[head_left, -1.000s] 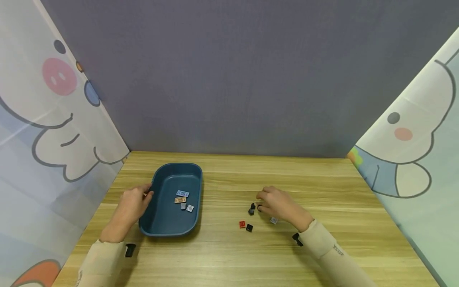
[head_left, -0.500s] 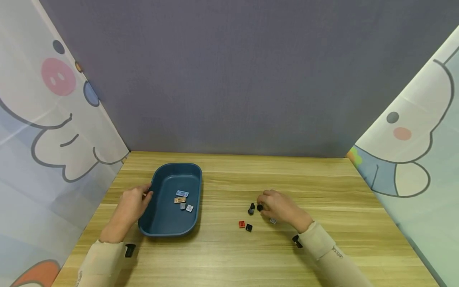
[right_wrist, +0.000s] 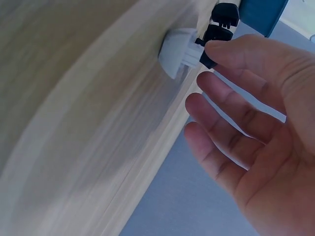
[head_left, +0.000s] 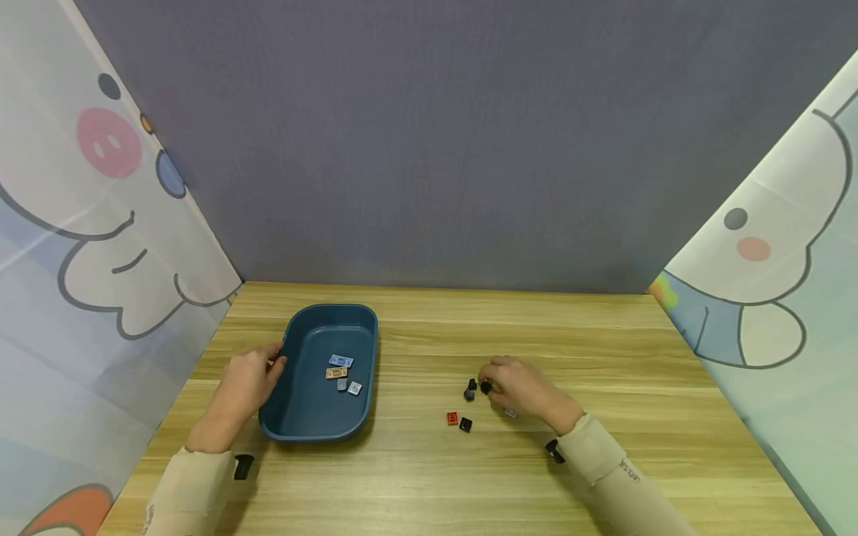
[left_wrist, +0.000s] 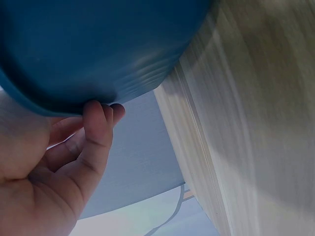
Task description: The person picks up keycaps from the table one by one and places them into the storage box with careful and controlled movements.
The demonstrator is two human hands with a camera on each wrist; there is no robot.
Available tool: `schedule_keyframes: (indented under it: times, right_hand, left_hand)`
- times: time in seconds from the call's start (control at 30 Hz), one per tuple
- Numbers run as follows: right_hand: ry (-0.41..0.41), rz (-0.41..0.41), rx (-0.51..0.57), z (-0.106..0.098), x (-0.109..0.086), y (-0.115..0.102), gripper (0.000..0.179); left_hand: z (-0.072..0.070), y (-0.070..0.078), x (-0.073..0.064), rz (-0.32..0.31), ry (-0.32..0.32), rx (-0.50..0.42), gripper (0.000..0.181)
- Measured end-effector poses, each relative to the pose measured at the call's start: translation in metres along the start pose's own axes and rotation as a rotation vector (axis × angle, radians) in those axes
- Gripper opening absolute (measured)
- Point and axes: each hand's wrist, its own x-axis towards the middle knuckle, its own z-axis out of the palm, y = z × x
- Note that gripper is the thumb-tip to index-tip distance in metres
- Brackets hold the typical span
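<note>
My left hand (head_left: 249, 378) pinches the left rim of a dark blue tray (head_left: 302, 402). In the left wrist view its fingertips (left_wrist: 94, 118) press at the tray's edge. My right hand (head_left: 519, 385) pinches a small round-looking black piece (head_left: 485, 387) between thumb and index finger, low over the table; the other fingers are loosely bent. Two small dark pieces (head_left: 470, 394) lie just left of it. Partly under the hand is a small white square piece (head_left: 511, 412). Closer to the front lie a red square piece (head_left: 452, 418) and a black square piece (head_left: 465, 424).
Inside the tray lie a blue banknote-printed tile (head_left: 341, 361), an orange banknote-printed tile (head_left: 337, 372), a grey piece (head_left: 342, 384) and a white square piece (head_left: 355, 388). A grey panel (head_left: 429, 149) stands behind the wooden table (head_left: 415, 484); cartoon-printed sheets flank it.
The right hand has lowered slightly toward the front and its thumb and index finger have closed on the black piece. The left hand and tray have stayed in place.
</note>
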Motion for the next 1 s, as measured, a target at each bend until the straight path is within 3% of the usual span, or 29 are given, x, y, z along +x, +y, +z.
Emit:
schedule_keyframes:
  times: [0.6,1.0]
  right_hand:
    - [0.014,0.017,0.008,-0.001,0.001,0.002,0.019]
    - [0.074,0.007,0.064,-0.015,0.011,-0.005,0.023]
  left_hand:
    - [0.002,-0.001,0.002,0.013,0.001,0.014,0.026]
    - [0.000,0.000,0.000,0.019,0.004,0.012,0.026]
